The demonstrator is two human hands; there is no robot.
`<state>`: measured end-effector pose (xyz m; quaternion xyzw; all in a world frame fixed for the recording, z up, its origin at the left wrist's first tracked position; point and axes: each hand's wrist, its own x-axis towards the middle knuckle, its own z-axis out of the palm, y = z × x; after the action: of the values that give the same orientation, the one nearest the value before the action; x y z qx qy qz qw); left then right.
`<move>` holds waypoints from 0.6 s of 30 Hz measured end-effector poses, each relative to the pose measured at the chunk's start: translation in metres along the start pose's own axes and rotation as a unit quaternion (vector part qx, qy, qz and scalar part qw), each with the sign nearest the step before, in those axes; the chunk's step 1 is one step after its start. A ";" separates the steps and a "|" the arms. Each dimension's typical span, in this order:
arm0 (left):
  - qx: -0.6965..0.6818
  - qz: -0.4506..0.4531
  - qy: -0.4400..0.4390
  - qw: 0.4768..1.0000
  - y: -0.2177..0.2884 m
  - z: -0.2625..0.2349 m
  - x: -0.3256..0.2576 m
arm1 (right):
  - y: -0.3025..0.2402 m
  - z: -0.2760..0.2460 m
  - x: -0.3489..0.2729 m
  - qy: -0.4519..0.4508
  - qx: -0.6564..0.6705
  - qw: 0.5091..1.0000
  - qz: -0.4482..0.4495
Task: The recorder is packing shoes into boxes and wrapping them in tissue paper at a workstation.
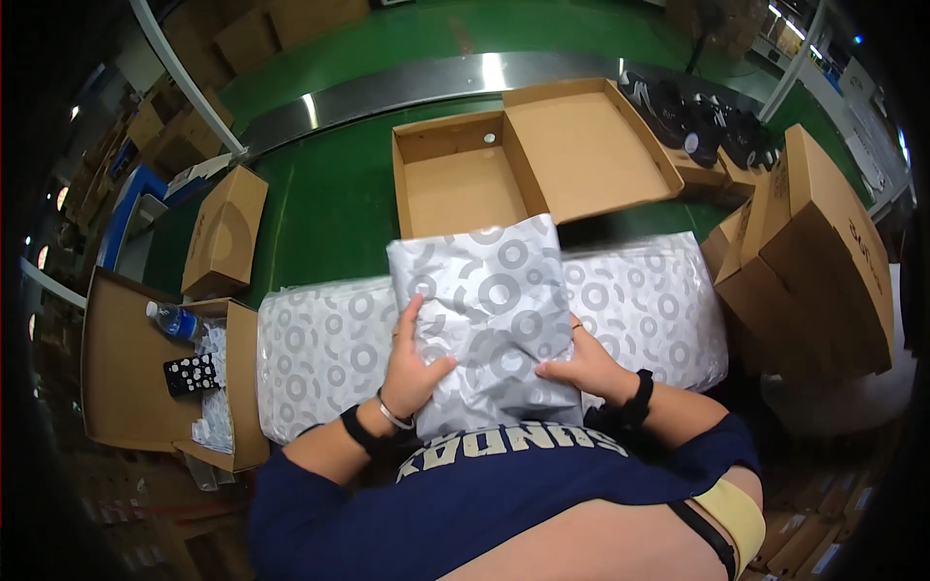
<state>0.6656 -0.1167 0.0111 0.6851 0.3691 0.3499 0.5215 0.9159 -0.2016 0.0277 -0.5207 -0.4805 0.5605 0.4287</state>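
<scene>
My left hand (415, 360) and my right hand (579, 363) press on a folded bundle of grey tissue paper with ring patterns (489, 310), held close to my body. The bundle lies on top of a wide stack of the same patterned paper (320, 349) spread across the green table. Just beyond the bundle stands an open brown cardboard shoe box (455, 179), empty, with its lid (591, 145) folded back to the right.
A closed box (225, 232) lies at the left. An open carton (126, 368) with a water bottle (174, 320) and small packets sits at my lower left. Stacked boxes (823, 252) stand on the right, dark shoes (697, 116) behind them. A metal conveyor edge (407, 87) runs along the far side.
</scene>
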 end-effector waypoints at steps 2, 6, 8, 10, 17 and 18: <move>0.012 0.048 -0.001 0.999 0.030 -0.020 0.028 | -0.027 -0.011 0.019 -0.008 0.008 1.000 -0.024; -0.169 -0.005 -0.069 0.983 0.079 -0.048 0.132 | -0.102 -0.044 0.098 -0.078 0.070 0.994 -0.038; -0.165 -0.085 -0.091 0.978 0.065 -0.062 0.192 | -0.107 -0.067 0.152 -0.019 0.055 0.998 -0.002; 0.159 -0.149 -0.027 0.976 0.011 -0.070 0.236 | -0.074 -0.082 0.206 0.051 -0.066 0.995 0.051; 0.492 -0.177 -0.099 0.847 -0.009 -0.161 0.200 | -0.025 -0.019 0.172 0.014 -0.479 0.834 -0.273; 0.469 -0.181 -0.078 0.861 0.012 -0.191 0.185 | -0.022 -0.021 0.157 0.016 -0.470 0.830 -0.301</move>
<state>0.5916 0.1293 0.0808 0.7953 0.5646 -0.0198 0.2198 0.9220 -0.0420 0.0227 -0.4978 -0.8118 0.1017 0.2877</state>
